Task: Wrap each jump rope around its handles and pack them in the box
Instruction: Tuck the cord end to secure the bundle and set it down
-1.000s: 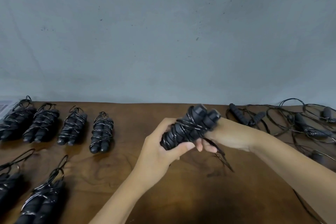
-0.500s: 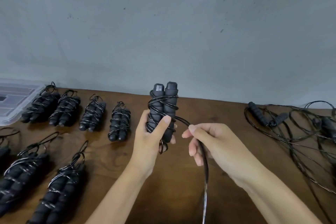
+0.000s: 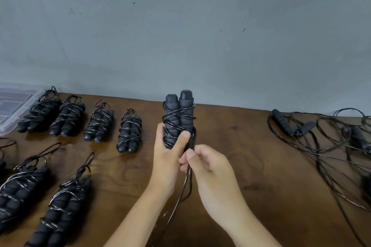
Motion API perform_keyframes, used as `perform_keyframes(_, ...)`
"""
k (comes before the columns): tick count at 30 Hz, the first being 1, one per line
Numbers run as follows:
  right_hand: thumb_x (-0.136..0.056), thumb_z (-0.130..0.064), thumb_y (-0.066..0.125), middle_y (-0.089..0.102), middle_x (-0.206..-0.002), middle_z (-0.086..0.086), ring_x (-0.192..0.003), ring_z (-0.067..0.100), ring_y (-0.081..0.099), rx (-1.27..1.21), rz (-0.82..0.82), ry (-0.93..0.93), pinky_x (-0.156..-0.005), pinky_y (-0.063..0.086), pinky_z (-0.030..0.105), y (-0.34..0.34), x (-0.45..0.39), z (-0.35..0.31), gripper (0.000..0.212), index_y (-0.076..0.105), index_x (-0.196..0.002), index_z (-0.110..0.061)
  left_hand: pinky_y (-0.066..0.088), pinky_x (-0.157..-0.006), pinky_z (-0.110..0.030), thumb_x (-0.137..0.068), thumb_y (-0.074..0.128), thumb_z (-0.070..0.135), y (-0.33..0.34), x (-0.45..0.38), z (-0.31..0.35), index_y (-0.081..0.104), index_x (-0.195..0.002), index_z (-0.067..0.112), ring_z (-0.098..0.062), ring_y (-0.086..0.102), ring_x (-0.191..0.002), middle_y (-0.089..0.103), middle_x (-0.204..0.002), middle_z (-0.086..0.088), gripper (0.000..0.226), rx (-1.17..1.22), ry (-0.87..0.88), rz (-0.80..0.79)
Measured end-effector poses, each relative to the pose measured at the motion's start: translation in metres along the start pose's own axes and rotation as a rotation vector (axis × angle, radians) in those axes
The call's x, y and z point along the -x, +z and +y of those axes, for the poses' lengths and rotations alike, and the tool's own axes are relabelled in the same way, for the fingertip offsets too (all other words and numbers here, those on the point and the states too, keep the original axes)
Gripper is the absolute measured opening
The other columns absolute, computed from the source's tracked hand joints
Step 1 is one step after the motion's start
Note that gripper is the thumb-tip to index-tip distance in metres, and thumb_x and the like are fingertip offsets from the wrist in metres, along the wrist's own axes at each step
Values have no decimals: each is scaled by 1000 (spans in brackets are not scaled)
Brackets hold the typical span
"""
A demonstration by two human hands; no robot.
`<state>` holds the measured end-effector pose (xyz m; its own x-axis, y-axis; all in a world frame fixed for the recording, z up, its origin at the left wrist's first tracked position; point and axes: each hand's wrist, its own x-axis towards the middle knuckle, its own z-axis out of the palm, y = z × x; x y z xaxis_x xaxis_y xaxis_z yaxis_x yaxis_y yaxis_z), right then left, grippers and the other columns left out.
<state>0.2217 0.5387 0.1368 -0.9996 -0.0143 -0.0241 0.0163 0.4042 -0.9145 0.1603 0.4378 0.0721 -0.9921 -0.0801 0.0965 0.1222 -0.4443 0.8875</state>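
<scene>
Left grip (image 3: 167,158) clasps two upright handles (image 3: 179,114); right grip (image 3: 202,163) pinches rope (image 3: 187,174). Four wrapped bundles (image 3: 130,130) in the far row on the bench (image 3: 251,156); no legible writing.

1. You have only one view, from the camera worn on the head.
2. It looks forward and down, over the bench (image 3: 251,146) toward the grey wall (image 3: 180,26) behind it.
3. It is close: your two forearms enter from the bottom edge, and the hands (image 3: 188,158) meet near the centre.
4. The wide lens bends the far edge of the bench.
</scene>
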Motion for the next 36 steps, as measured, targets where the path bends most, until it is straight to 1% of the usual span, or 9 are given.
perform_keyframes(3, -101, -31, 52, 72, -87, -10, -88, 0, 66, 101, 29, -4, -78, 50, 16, 4, -2, 7, 24, 69, -85, -25, 46, -75, -48, -84, 79, 48, 1, 5, -7, 63, -125, 20, -36, 54, -85, 64, -102, -32, 51, 114, -75, -11)
perform_keyframes(8, -96, -27, 63, 68, -83, -6, -82, 5, 65, 214, 126, -50, -74, 51, 25, 4, -7, 20, 20, 71, -79, -20, 61, -89, -36, -83, 81, 46, 5, 15, -10, 59, -140, 18, -28, 68, -106, 71, -124, -18, 67, 205, -191, 2)
perform_keyframes(12, -94, -27, 67, 63, -76, -11, -78, 5, 63, 289, 207, -114, -65, 44, 13, -4, -7, 23, 24, 68, -70, -26, 52, -109, -49, -91, 77, 33, 12, 19, -7, 62, -138, 29, -29, 66, -124, 68, -135, -16, 50, 189, -203, -80)
perform_keyframes(16, -94, -32, 68, 60, -81, -14, -76, 6, 60, 389, 285, -167, -65, 45, 16, -7, -11, 33, 27, 68, -68, -24, 37, -120, -59, -93, 72, 37, 15, 22, -9, 60, -136, 45, -29, 59, -136, 67, -140, -7, 46, 159, -209, -112)
perform_keyframes(20, -98, -33, 62, 56, -85, -16, -77, 4, 58, 402, 342, -196, -65, 43, 14, -2, -7, 34, 22, 66, -77, -26, 53, -105, -47, -89, 73, 42, 21, 24, -7, 63, -124, 57, -28, 65, -124, 70, -129, -7, 39, 170, -195, -106)
perform_keyframes(24, -105, -39, 46, 64, -91, -17, -87, 3, 61, 322, 278, -112, -72, 49, 17, 4, -2, 33, 23, 65, -95, -33, 57, -91, -41, -93, 73, 34, 25, 23, -9, 59, -133, 43, -29, 65, -103, 66, -115, -17, 43, 159, -177, -79)
perform_keyframes(28, -105, -35, 49, 70, -86, -6, -83, 9, 65, 24, 153, 25, -75, 52, 28, -2, -5, 33, 31, 69, -84, -28, 49, -91, -49, -89, 67, 32, 27, 23, -10, 57, -134, 34, -31, 62, -100, 67, -109, -16, 46, 108, -140, -66)
perform_keyframes(32, -100, -40, 59, 77, -85, 6, -90, 26, 73, -360, 37, 242, -86, 58, 46, -13, -5, 30, 38, 79, -79, -15, 56, -75, -34, -88, 68, 34, 32, 25, -9, 59, -132, 34, -27, 63, -96, 67, -108, -15, 46, 111, -137, -61)
perform_keyframes(36, -88, -52, 71, 73, -82, 21, -78, 29, 71, -432, 15, 319, -87, 57, 52, -18, -8, 35, 54, 73, -70, -1, 57, -69, -30, -89, 69, 38, 36, 30, -6, 56, -141, 33, -22, 64, -85, 65, -109, -19, 54, 198, -178, -47)
